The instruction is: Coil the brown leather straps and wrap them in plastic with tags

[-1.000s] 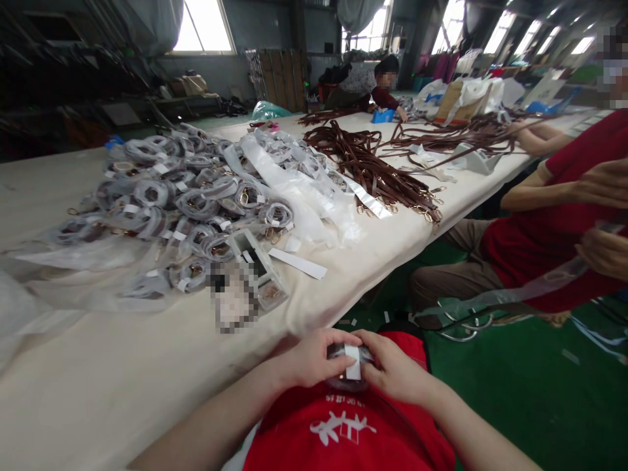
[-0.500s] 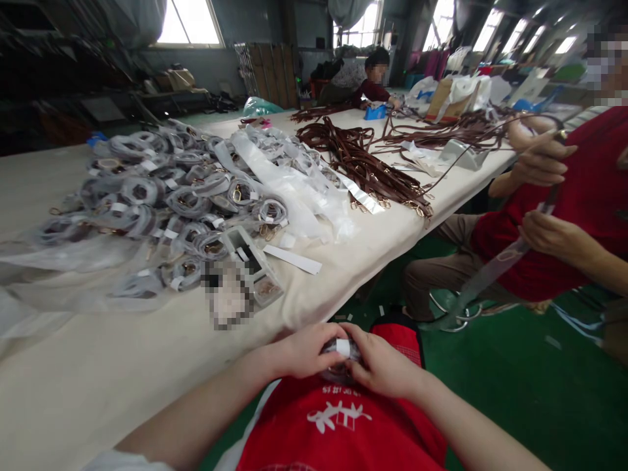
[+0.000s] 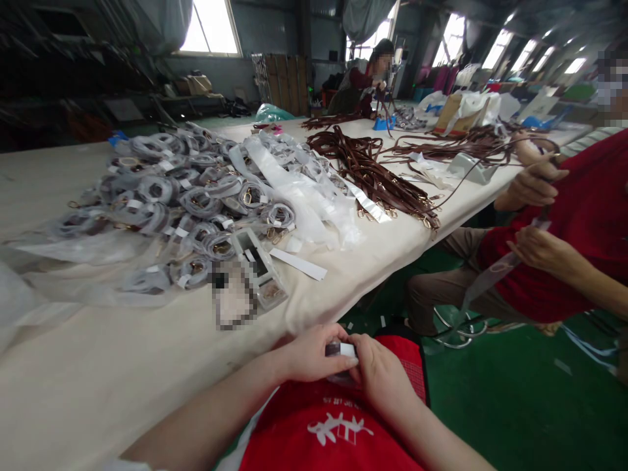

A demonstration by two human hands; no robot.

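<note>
Close to my lap, a coiled brown strap in a clear plastic sleeve (image 3: 332,350) is held between both hands, with a white label (image 3: 348,350) facing up on it. My left hand (image 3: 314,353) is closed round its left side, the thumb lying by the label. My right hand (image 3: 380,366) closes over the right side and hides part of the coil. On the table ahead lies a large pile of similar bagged coiled straps (image 3: 157,188). A plastic box with compartments (image 3: 269,292) and a white paper strip (image 3: 299,263) lie nearer to me.
Loose brown straps with metal clasps (image 3: 373,170) lie across the cream-covered table (image 3: 147,366). Empty-looking clear sleeves (image 3: 289,186) overlap the pile. At right, a co-worker in red (image 3: 583,222) feeds a strap into a sleeve. Another person (image 3: 360,82) is at the far side.
My right hand has turned and covers more of the coil, and my left thumb has shifted onto the label's edge. The far person has risen more upright, lifting straps. The view has shifted slightly.
</note>
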